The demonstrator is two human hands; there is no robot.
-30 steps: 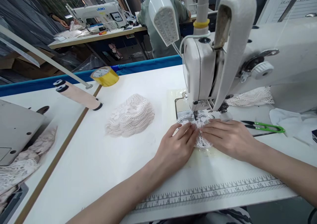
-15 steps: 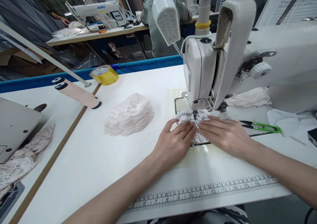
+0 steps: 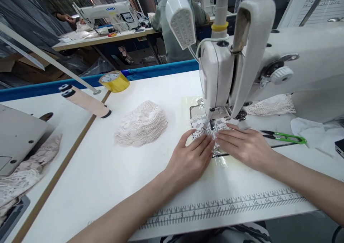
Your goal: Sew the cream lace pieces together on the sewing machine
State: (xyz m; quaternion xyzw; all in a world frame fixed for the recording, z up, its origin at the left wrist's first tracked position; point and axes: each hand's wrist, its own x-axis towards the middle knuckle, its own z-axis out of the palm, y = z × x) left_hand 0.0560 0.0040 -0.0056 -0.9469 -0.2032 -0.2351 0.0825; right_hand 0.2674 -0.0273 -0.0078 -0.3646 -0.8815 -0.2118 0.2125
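Observation:
A piece of white lace (image 3: 199, 125) lies under the presser foot of a white sewing machine (image 3: 217, 71). My left hand (image 3: 192, 155) presses on the lace's near left side, fingers stretched out flat. From the right, my right hand (image 3: 245, 146) lies on it with straight fingers, fingertips close to the left ones. Neither hand is wrapped round anything. Part of the lace is hidden beneath my fingers. To the left rests a stack of pale lace pieces (image 3: 142, 124). Green-handled thread snips (image 3: 288, 138) lie just right of my right hand.
A roll of yellow tape (image 3: 115, 81) and cones of pale thread (image 3: 86, 101) stand at the back left. More lace (image 3: 274, 105) sits behind the machine head. A printed ruler (image 3: 228, 207) runs along the front edge. Other people work at machines (image 3: 110, 15) beyond.
The lace under the presser foot has fed away from me, so less shows on the near side. My hands stay nearly in place. A person's hand at the far left has lifted.

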